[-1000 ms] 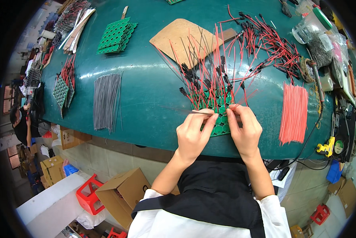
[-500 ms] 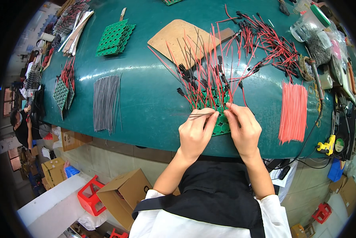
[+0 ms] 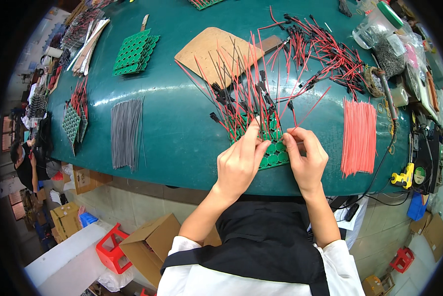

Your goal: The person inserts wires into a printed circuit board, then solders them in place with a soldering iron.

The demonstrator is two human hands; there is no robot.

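A green circuit board of joined round discs lies before me, with red and black wires standing up from its far part, several ending in black connectors. My left hand is at its left side; the index finger stretches up among the wires, the thumb is bent near the discs and the other fingers are curled. Whatever it holds is hidden. At the board's right edge, my right hand pinches a red wire between thumb and forefinger; the wire slants up to the right.
Bundles of grey wires and red wires lie left and right. Behind are a brown board, a pile of connector wires and stacked green boards. A soldering iron and yellow glue gun are at right.
The left index finger has stretched up into the wires, and the grey wires seen in that hand no longer show. A red wire now slants up from the right hand. The view has shifted slightly.
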